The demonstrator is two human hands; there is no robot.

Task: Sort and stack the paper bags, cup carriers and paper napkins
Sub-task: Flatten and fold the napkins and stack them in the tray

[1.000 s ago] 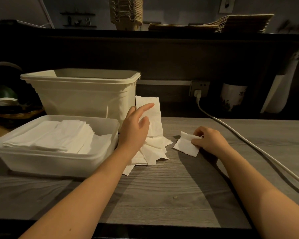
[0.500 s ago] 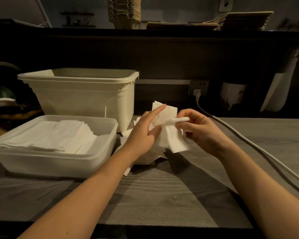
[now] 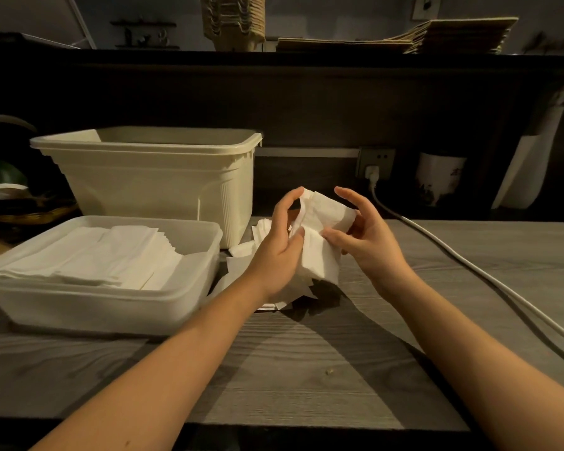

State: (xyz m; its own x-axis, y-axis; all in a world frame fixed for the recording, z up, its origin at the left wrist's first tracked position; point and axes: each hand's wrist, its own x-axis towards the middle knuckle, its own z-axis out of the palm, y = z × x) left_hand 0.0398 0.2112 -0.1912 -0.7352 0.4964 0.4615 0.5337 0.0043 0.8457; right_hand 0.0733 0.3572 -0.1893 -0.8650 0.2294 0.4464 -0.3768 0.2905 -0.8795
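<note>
- Worktop (image 3: 306, 369) of grey wood grain spreads under both your forearms, dimly lit, with hard shadows from your arms falling across it.
- Left hand (image 3: 279, 249): your forefinger hooks over the top edge of the held napkins (image 3: 323, 255) and your thumb closes on them lower down, so the bundle is pinched and lifted above the wood.
- Right hand (image 3: 368, 242): your thumb presses the front of the same bundle while the lower fingers curl behind it (the forefinger stands up, free of the paper).
- Loose napkins (image 3: 241, 250) lie scattered on the wood just beneath and behind your left hand, beside the tub.
- Shallow tub (image 3: 205, 281), translucent white, sits at your left on the worktop, and stacked napkins (image 3: 105, 255) lie fanned inside it.
- Cream bin (image 3: 163, 190), the taller of the two, stands right behind the tub, near the dark back panel.
- White cable (image 3: 469, 266) runs from a wall socket (image 3: 376, 161) across the right side of the surface toward you.
- White pot (image 3: 440, 177) with dark markings stands in shadow to the right of the socket.
- Dark shelf (image 3: 306, 58) crosses the room above, with cup carriers (image 3: 233, 21) nested in a tall stack near its middle and paper bags (image 3: 437, 37) piled flat to the right.
- Woven basket (image 3: 23, 213) sits at the far left, its contents too dark to tell.
</note>
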